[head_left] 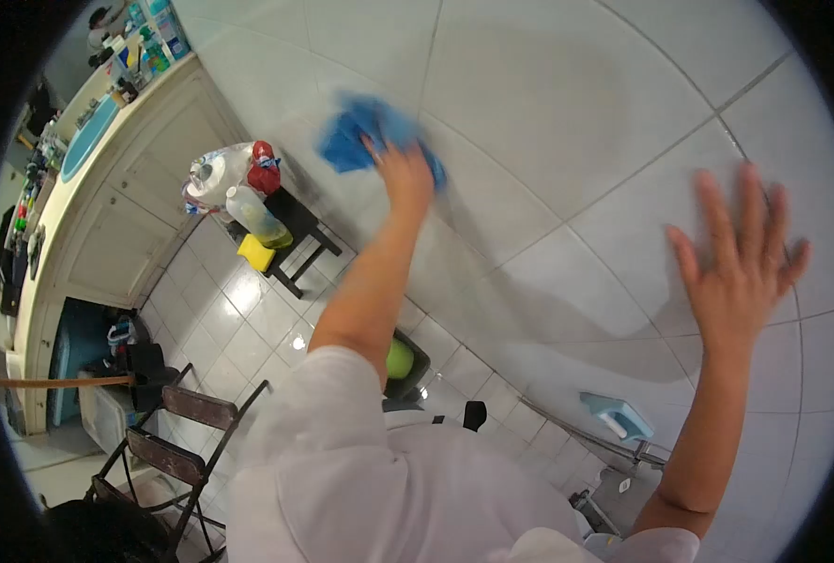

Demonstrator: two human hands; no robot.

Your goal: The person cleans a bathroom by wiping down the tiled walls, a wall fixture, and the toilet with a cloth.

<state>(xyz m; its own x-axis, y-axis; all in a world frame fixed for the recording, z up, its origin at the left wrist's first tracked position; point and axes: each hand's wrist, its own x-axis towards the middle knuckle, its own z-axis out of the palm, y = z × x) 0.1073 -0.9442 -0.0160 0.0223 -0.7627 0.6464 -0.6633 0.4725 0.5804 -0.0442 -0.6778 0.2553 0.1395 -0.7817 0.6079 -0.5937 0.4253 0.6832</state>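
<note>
My left hand [405, 174] is closed on a blue cloth [351, 136], which lies against the white tiled wall [548, 84]. Both the hand and the cloth are slightly smeared by motion. Off to the right, my right hand [741, 258] rests flat on the same wall with its fingers spread and nothing in it. Below that hand, a light blue scrub brush or similar handled tool [616, 416] sits low beside the wall.
A small dark stool [295, 220] bears a plastic bottle [257, 216], a yellow sponge [255, 252] and wrapped white rolls [218, 176]. A folding chair [168, 450] stands lower left. A vanity cabinet [121, 235] with a blue basin [90, 136] runs along the left.
</note>
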